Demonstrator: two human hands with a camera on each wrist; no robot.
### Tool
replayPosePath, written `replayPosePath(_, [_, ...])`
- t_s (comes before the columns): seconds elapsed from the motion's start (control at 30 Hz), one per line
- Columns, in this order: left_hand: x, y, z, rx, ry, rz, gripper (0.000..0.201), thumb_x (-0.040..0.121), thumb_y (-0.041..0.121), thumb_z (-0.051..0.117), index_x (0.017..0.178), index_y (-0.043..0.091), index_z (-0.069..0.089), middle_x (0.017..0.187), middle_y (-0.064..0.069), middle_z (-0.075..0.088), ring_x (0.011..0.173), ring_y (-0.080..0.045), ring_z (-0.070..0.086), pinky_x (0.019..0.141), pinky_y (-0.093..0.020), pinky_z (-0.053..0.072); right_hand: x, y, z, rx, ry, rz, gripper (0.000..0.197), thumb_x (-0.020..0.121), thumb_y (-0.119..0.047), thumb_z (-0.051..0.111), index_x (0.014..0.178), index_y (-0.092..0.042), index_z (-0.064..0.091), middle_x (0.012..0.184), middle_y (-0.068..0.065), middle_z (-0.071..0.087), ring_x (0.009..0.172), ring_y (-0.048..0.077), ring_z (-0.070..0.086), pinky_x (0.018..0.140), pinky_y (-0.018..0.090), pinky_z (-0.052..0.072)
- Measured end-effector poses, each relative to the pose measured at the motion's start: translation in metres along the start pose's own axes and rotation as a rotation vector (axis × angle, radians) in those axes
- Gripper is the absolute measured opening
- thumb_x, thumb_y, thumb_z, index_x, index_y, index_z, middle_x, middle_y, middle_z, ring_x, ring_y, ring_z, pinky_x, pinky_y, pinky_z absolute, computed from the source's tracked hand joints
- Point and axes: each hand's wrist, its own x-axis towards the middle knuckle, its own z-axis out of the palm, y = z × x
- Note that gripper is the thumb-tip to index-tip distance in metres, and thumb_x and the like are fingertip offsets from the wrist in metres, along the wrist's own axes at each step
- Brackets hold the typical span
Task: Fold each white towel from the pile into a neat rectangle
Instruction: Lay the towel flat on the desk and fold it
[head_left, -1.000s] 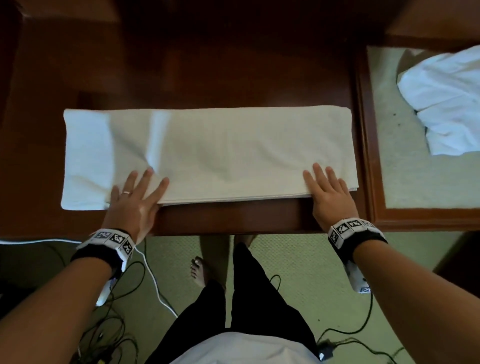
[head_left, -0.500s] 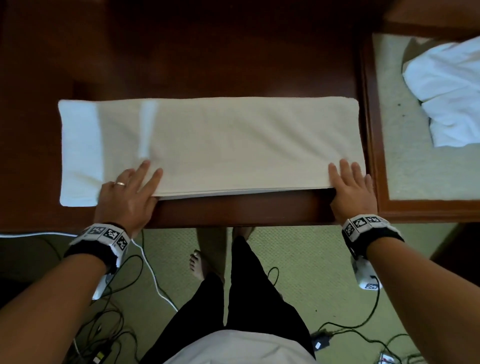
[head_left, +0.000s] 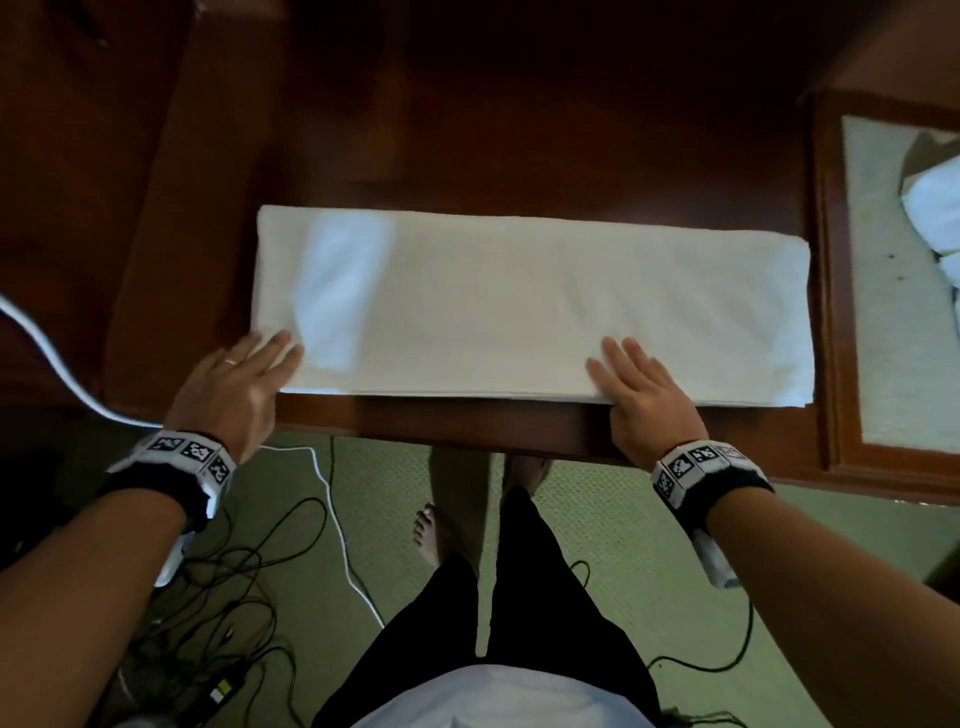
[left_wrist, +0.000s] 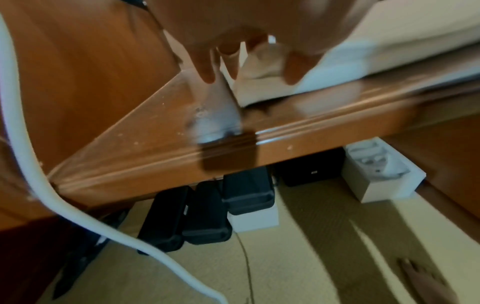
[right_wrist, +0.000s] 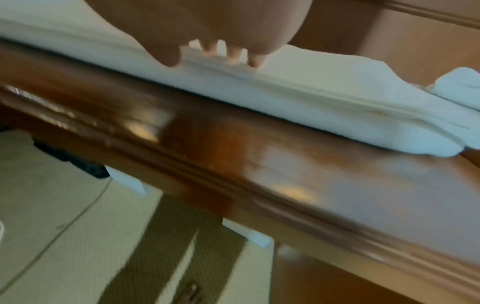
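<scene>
I see the white terry towel (head_left: 530, 306) lying as a long layered strip on the dark polished wood counter (head_left: 467, 145), near edge stacked. My left hand (head_left: 228, 389) and right hand (head_left: 644, 400) lie flat, fingers spread, pinching nothing. Judging: lengthwise folds done, crosswise folds left. More crumpled white towels (head_left: 935, 218) wait at far right.

towel (head_left: 545, 306): plain white, no print
desk (head_left: 467, 130): glossy reddish-brown wood
carpet (head_left: 597, 545): pale green, tiny dotted weave
wrist bands (head_left: 696, 467): black, with white squares of black-and-white marker codes
trousers (head_left: 519, 623): black
cable (head_left: 52, 358): white
</scene>
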Motion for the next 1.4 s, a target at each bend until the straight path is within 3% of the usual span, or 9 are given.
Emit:
replayPosePath(0.17, [0.012,0.027,-0.005,-0.039,0.031,-0.043,0.068,0.09,0.05,0.037,0.145,0.014,0.051,0.155,-0.013,0.043,0.141,-0.036,0.039,0.112,-0.053,0.031,0.037,-0.038,-0.013,0.056,0.138,0.051,0.045,0.091,-0.03,0.041,0.121,-0.007,0.065,0.139,0.018,0.056,0.123,0.042,0.052,0.105,0.049,0.043])
replayPosePath(0.27, [0.044,0.06,-0.01,-0.059,0.047,0.011,0.068,0.098,0.057,0.026,0.155,0.021,0.033,0.164,-0.01,0.026,0.15,-0.032,0.026,0.118,-0.052,0.024,0.062,-0.071,-0.008,-0.016,-0.033,0.137,0.056,0.102,-0.046,0.026,0.153,-0.023,0.029,0.163,0.014,0.017,0.148,0.042,0.018,0.117,0.055,0.022])
replayPosePath(0.43, [0.068,0.031,0.003,0.012,-0.157,-0.128,0.067,0.096,0.066,0.004,0.155,0.041,-0.015,0.166,0.006,-0.019,0.154,-0.025,-0.01,0.121,-0.06,0.009,0.059,-0.079,0.005,-0.093,-0.232,0.218,0.064,0.099,-0.062,0.011,0.154,-0.041,-0.014,0.163,-0.001,-0.024,0.149,0.034,-0.02,0.12,0.059,0.003])
replayPosePath(0.6, [0.082,-0.013,-0.016,0.068,-0.148,-0.314,0.07,0.101,0.056,0.023,0.159,0.024,0.001,0.168,-0.004,-0.007,0.154,-0.03,-0.002,0.121,-0.061,0.009,0.07,-0.081,-0.013,-0.09,-0.146,0.173,0.067,0.093,-0.066,0.025,0.151,-0.033,0.029,0.161,0.008,0.02,0.144,0.039,0.023,0.111,0.056,0.03])
replayPosePath(0.7, [0.094,0.028,-0.024,0.009,-0.015,-0.167,0.074,0.098,0.054,0.032,0.16,0.019,0.014,0.168,-0.012,0.006,0.153,-0.033,0.007,0.121,-0.058,0.013,0.094,-0.087,-0.017,-0.062,-0.021,0.099,0.06,0.093,-0.058,0.034,0.14,-0.023,0.047,0.15,0.012,0.04,0.13,0.04,0.041,0.1,0.053,0.042])
replayPosePath(0.77, [0.098,0.071,-0.013,0.015,-0.053,-0.018,0.076,0.095,0.063,0.015,0.16,0.025,0.006,0.169,-0.008,-0.002,0.154,-0.032,0.003,0.121,-0.058,0.011,0.11,-0.093,-0.013,-0.087,-0.033,0.082,0.06,0.095,-0.056,0.034,0.147,-0.025,0.041,0.158,0.013,0.031,0.139,0.042,0.033,0.104,0.055,0.037])
replayPosePath(0.93, [0.109,0.102,0.018,-0.024,-0.062,-0.108,0.079,0.093,0.075,0.007,0.158,0.034,-0.012,0.167,-0.001,-0.017,0.154,-0.033,-0.007,0.118,-0.064,0.005,0.113,-0.065,0.005,-0.137,-0.111,0.071,0.067,0.097,-0.066,0.017,0.157,-0.038,0.006,0.166,0.003,-0.008,0.152,0.033,-0.007,0.119,0.055,0.009])
replayPosePath(1.2, [0.137,0.087,0.003,-0.043,-0.076,-0.148,0.087,0.087,0.072,0.017,0.16,0.027,0.005,0.169,-0.006,-0.005,0.153,-0.038,0.002,0.117,-0.067,0.01,0.032,0.101,-0.04,-0.066,-0.115,0.665,0.076,0.09,-0.07,0.01,0.157,-0.034,0.004,0.166,0.002,-0.011,0.153,0.027,-0.006,0.12,0.055,0.008])
replayPosePath(1.4, [0.154,0.183,0.0,-0.043,-0.068,0.031,0.081,0.088,0.078,0.01,0.157,0.04,-0.008,0.167,-0.003,-0.015,0.154,-0.034,-0.007,0.117,-0.067,0.004,0.087,0.062,-0.042,-0.076,-0.032,0.312,0.068,0.097,-0.062,0.023,0.157,-0.032,0.014,0.166,0.006,-0.002,0.152,0.032,0.001,0.116,0.053,0.016])
